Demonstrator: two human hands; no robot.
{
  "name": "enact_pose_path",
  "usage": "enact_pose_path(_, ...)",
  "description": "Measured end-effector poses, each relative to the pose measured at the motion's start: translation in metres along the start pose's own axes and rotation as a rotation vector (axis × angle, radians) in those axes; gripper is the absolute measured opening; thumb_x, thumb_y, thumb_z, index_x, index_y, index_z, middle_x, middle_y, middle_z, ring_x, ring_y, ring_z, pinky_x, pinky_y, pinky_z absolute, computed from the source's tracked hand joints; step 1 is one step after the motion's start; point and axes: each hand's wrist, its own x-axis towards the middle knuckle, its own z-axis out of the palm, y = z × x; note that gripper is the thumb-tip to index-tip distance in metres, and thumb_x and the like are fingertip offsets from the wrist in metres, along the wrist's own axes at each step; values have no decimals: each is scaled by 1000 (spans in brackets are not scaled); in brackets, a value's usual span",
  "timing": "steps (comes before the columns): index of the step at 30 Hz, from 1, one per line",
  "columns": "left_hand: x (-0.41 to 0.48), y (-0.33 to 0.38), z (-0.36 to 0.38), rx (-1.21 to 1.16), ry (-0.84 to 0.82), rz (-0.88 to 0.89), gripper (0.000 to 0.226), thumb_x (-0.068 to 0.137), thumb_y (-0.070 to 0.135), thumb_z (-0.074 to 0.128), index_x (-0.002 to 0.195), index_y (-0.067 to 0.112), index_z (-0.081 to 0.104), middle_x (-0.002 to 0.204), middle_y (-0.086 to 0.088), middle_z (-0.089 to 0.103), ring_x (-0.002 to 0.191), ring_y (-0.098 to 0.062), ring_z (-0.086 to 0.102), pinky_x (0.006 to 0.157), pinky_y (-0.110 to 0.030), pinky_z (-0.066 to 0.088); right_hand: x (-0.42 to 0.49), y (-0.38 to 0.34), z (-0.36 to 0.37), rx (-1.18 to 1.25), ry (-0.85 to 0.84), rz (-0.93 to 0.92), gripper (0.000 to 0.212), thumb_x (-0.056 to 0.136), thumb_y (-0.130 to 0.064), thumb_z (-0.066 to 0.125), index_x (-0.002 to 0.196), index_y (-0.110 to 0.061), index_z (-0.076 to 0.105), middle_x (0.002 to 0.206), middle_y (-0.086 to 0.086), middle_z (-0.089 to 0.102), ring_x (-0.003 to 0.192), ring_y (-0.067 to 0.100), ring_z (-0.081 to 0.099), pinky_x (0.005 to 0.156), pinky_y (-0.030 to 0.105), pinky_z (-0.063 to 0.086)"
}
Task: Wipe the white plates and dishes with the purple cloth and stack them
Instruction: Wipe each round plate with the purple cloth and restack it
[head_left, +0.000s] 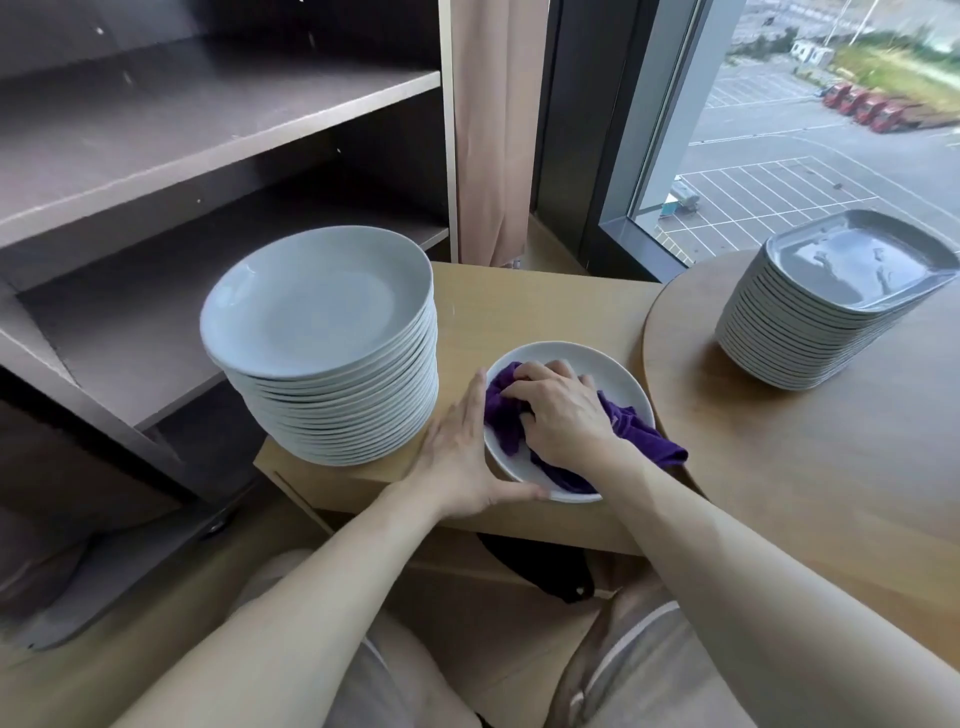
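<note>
A single white plate (618, 382) lies on the small wooden table (545, 301), just right of a tall stack of round white plates (322, 332). My right hand (563, 410) grips the bunched purple cloth (644, 436) and presses it into the plate. One end of the cloth hangs over the plate's right rim. My left hand (460, 457) rests flat against the plate's left edge, fingers straight and thumb along the near rim.
On the round wooden table (779, 467) at the right stands a stack of squarish white dishes (826, 306). A dark shelving unit (182, 156) fills the left. A curtain and a window are behind the tables. A black item lies under the small table.
</note>
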Motion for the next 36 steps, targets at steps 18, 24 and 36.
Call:
enact_pose_path(18, 0, 2, -6, 24, -64, -14, 152, 55, 92, 67, 154, 35, -33, 167, 18, -24, 157, -10, -8, 129, -47, 4, -45, 54, -49, -217, -287, 198, 44, 90, -68, 32, 93, -36, 62, 114, -8, 52, 118, 23, 41, 99, 52, 29)
enact_pose_path(24, -1, 4, -8, 32, -56, -3, 152, 55, 92, 68, 154, 35, -32, 168, 17, -21, 157, -11, -4, 128, -44, 2, -64, 28, -32, -69, -198, 126, 22, 99, -41, 50, 86, -33, 65, 108, -16, 54, 113, 19, 46, 96, 46, 32)
enact_pose_path(36, 5, 5, -7, 14, -33, -39, 159, 45, 94, 72, 154, 37, -29, 171, 11, 0, 156, -15, 12, 126, -47, 12, -14, -6, -4, 161, -137, 26, 15, 96, -28, 60, 89, -36, 70, 107, -23, 54, 109, 15, 43, 92, 45, 36)
